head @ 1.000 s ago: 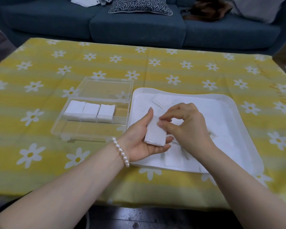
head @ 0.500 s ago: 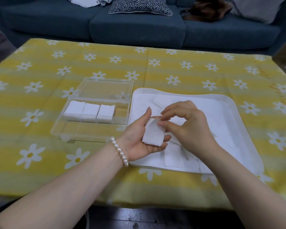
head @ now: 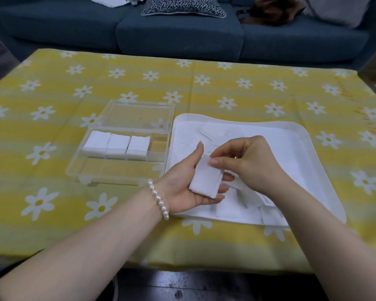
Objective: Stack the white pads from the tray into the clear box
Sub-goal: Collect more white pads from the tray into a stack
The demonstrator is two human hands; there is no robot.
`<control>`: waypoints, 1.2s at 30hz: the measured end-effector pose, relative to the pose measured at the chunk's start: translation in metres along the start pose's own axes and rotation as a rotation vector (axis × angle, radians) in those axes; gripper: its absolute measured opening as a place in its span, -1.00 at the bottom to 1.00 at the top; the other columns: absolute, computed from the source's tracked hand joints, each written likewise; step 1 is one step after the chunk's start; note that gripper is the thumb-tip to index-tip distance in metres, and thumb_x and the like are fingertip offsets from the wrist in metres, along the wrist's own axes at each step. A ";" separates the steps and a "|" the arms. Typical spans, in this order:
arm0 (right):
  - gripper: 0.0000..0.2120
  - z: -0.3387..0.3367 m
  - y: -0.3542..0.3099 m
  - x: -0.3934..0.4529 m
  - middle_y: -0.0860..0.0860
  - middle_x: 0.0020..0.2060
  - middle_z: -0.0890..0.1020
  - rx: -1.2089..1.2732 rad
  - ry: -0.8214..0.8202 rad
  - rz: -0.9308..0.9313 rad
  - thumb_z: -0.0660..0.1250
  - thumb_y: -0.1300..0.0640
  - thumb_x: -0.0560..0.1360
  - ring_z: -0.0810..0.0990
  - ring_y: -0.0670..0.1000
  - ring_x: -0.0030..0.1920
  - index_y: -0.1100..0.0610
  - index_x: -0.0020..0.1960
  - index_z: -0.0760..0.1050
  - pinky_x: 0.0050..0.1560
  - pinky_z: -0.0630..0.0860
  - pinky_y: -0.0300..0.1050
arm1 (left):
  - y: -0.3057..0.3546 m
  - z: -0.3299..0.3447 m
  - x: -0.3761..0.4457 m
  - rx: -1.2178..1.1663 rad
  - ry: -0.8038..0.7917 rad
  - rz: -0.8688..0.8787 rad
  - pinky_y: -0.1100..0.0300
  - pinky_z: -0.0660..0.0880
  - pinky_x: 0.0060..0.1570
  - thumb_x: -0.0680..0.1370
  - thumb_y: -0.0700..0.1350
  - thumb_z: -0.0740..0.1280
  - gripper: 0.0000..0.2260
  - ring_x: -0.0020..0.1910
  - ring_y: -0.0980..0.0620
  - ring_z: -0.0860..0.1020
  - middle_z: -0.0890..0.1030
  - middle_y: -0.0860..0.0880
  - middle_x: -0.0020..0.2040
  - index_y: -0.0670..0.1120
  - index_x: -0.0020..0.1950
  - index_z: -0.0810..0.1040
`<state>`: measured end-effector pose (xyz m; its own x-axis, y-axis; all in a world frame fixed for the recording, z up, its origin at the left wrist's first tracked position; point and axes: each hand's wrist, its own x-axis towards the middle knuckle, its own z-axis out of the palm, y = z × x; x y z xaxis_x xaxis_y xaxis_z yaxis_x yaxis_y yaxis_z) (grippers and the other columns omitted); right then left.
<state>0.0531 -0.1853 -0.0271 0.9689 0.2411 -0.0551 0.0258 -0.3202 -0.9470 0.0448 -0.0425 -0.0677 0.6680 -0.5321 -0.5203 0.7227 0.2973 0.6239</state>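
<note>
At the centre of the frame the left hand (head: pixel 183 187) lay palm up with a small stack of white pads (head: pixel 205 179) cradled across its curled fingers, thumb raised along the stack's left edge, so its grip was closed round that stack. The right hand (head: pixel 248 161) met it from the right, its thumb and forefinger pinching the upper right corner of the top pad; whether it held one pad or several could not be told from this view. Both hands hovered over the near left part of the white tray (head: pixel 326 192), which sat right of centre on the worktop (head: pixel 52 213) and carried more loose pads (head: pixel 213 131), some near its far edge and some at its near edge, partly hidden by the right forearm. A pearl bracelet (head: pixel 159 198) circled the left wrist. Just left of the tray, and close beside it, stood the clear box (head: pixel 117 177) with its lid (head: pixel 139 114) folded open behind it. Three stacks of pads (head: pixel 117 144) filled the box's far row side by side, leaving the rightmost cell of that row and the near row showing the cloth below. The worktop wore a yellow cloth printed with white daisies. Across the top of the frame ran a blue sofa (head: pixel 182 35) bearing a patterned cushion (head: pixel 182 5).
</note>
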 end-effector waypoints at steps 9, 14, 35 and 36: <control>-0.80 0.001 0.003 0.001 0.09 -0.46 0.59 -0.092 -0.028 0.007 0.46 0.36 0.35 0.39 -0.20 -0.57 0.10 -0.34 0.59 -0.48 0.31 -0.44 | -0.001 0.002 0.000 -0.025 -0.039 0.000 0.25 0.46 -0.41 0.56 0.31 0.00 -0.45 -0.40 0.00 0.50 0.60 -0.11 -0.27 -0.10 0.01 0.55; -0.84 0.001 0.007 0.002 0.01 -0.46 0.59 -0.144 -0.012 -0.009 0.46 0.33 0.37 0.43 -0.21 -0.56 0.11 -0.31 0.60 -0.46 0.34 -0.44 | 0.000 0.002 0.000 -0.047 -0.051 0.009 0.23 0.47 -0.41 0.51 0.35 0.01 -0.40 -0.39 0.00 0.49 0.59 -0.11 -0.27 -0.09 -0.06 0.62; -0.92 -0.027 0.041 0.013 -0.18 -0.36 0.47 -0.755 -0.054 0.082 0.40 0.19 0.42 0.42 -0.17 -0.31 0.05 -0.10 0.61 -0.31 0.29 -0.43 | 0.038 -0.027 -0.002 -0.348 0.348 0.157 0.05 0.59 -0.13 0.59 -0.27 0.21 -0.90 -0.14 -0.06 0.59 0.60 -0.17 -0.14 -0.28 0.01 0.49; -0.91 -0.022 0.041 0.013 -0.16 -0.34 0.48 -0.763 -0.067 0.064 0.39 0.19 0.43 0.42 -0.16 -0.30 0.06 -0.08 0.61 -0.30 0.30 -0.39 | 0.039 -0.029 -0.002 -0.335 0.370 0.160 0.05 0.57 -0.10 0.58 -0.26 0.24 -0.92 -0.15 -0.04 0.57 0.58 -0.15 -0.16 -0.25 -0.02 0.50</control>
<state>0.0723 -0.2158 -0.0595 0.9578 0.2485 -0.1445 0.1567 -0.8728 -0.4622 0.0770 -0.0070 -0.0588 0.7487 -0.1615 -0.6429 0.5833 0.6213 0.5232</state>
